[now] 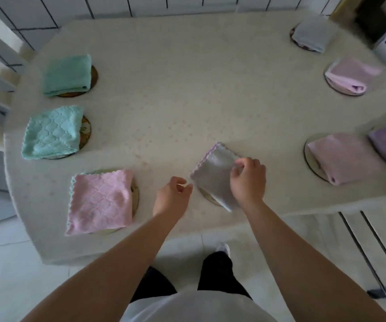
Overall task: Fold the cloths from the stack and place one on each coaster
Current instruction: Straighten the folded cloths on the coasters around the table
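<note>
Cloths already sit folded on the coasters down the left: two green cloths (68, 74) at the far left and a pink cloth (100, 201) nearer, each set square to cover its coaster. Right of these, the left hand (172, 194) hovers loosely curled, holding nothing. The right hand (247, 177) pinches the grey cloth (213, 173), lowering it onto the near coaster (207, 195) on the worktop (187, 89).
</note>
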